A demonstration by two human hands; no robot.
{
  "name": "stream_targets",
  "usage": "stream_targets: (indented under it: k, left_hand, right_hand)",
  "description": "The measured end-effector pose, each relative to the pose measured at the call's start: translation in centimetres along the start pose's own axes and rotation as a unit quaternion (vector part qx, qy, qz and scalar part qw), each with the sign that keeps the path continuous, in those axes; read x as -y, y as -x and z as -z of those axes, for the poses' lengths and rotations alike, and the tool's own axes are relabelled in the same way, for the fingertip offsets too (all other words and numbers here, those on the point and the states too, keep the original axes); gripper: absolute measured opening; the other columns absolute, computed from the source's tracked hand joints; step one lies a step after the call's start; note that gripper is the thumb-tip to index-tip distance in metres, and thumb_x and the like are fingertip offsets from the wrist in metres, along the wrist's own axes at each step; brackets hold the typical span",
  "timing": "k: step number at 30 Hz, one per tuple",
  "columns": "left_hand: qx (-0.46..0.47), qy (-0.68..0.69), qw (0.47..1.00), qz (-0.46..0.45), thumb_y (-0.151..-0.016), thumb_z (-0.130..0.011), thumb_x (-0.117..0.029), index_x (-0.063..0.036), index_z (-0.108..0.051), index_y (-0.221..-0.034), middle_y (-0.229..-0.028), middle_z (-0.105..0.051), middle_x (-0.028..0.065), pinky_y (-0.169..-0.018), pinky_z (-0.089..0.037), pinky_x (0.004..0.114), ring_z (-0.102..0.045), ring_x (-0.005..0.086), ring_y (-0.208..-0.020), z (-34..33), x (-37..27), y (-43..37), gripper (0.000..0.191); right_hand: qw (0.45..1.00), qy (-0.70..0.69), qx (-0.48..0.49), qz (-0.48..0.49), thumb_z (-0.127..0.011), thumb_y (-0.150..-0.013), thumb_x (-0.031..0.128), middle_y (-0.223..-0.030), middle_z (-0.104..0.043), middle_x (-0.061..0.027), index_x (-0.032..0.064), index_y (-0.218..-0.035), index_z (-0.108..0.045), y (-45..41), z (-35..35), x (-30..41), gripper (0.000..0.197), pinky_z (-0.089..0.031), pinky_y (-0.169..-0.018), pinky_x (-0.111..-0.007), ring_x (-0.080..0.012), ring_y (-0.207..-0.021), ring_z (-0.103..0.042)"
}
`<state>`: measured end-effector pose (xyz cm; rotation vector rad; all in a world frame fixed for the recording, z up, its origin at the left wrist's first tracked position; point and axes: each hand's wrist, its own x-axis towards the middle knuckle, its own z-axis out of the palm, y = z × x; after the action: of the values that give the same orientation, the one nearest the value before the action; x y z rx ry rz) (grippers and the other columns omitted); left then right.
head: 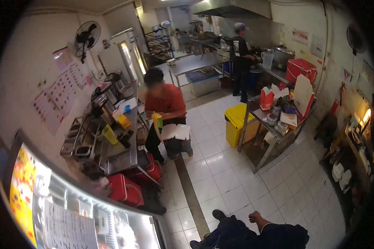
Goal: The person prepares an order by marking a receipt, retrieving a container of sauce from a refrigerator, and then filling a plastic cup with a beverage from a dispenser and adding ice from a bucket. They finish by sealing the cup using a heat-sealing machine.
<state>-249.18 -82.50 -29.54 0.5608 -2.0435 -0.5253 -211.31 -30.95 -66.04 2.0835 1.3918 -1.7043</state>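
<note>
My right hand [255,217] hangs at the lower right over the white tiled floor [233,199], beside my dark-clothed legs. Its fingers look curled, and I see nothing held in it, but it is too small to tell how far they are closed. My left hand is out of view. Before me, a seated person in a red shirt [171,101] holds a yellow and green box [157,122] at the steel counter. White flat sheets or cartons [176,132] rest on a stool beside that person. A lit display fridge [137,224] stands at the lower left.
A yellow bin [233,127] stands beside a steel table [252,110] loaded with red boxes and plastic containers. Red cooler boxes [124,190] sit under and near the left counter [132,124]. Another person in dark clothes [241,62] stands at the far cooking counter. A dark floor strip crosses the tiles.
</note>
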Motion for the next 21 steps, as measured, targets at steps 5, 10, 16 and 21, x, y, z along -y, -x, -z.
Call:
stream_targets:
  k: [5,10,16,21]
  left_hand:
    - [0.080,0.135,0.980,-0.120,-0.086,-0.067,-0.038,0.0014,-0.057,-0.106,-0.090,-0.062,0.0201,-0.061,-0.049,0.043,-0.059,0.0326,-0.069,-0.4,-14.2,9.6,0.045]
    - [0.169,0.195,0.951,-0.170,-0.085,-0.069,-0.038,0.0000,-0.057,-0.109,-0.091,-0.063,0.0179,-0.060,-0.050,0.041,-0.060,0.0297,-0.067,-0.5,-20.7,14.0,0.046]
    - [0.203,0.215,0.946,-0.131,-0.083,-0.072,-0.037,-0.0017,-0.058,-0.113,-0.093,-0.064,0.0153,-0.059,-0.050,0.038,-0.060,0.0263,-0.066,1.0,-20.5,13.3,0.049]
    - [0.215,0.281,0.932,-0.081,-0.081,-0.074,-0.037,-0.0031,-0.058,-0.117,-0.094,-0.065,0.0132,-0.058,-0.050,0.036,-0.060,0.0235,-0.065,3.7,-23.3,16.1,0.052]
  right_hand:
    - [0.720,0.596,0.065,0.349,-0.072,-0.078,0.022,-0.079,-0.070,-0.0129,0.0065,-0.083,-0.071,-7.1,5.7,4.9,0.017,-0.057,-0.065,-0.046,-0.0303,-0.072,-0.069]
    - [0.655,0.646,0.070,0.386,-0.068,-0.066,0.021,-0.070,-0.068,-0.0111,0.0104,-0.072,-0.072,-9.3,-1.3,20.5,0.013,-0.054,-0.063,-0.045,-0.0294,-0.068,-0.067]
    - [0.886,0.158,0.336,0.278,-0.066,-0.090,0.029,-0.089,-0.071,-0.0072,0.0106,-0.107,-0.067,0.3,-16.2,35.4,0.025,-0.057,-0.058,-0.033,-0.0192,-0.073,-0.068]
    - [0.775,0.216,0.460,0.374,-0.064,-0.091,0.026,-0.092,-0.070,-0.0093,0.0077,-0.107,-0.067,13.3,-24.2,41.9,0.024,-0.057,-0.061,-0.031,-0.0194,-0.076,-0.068]
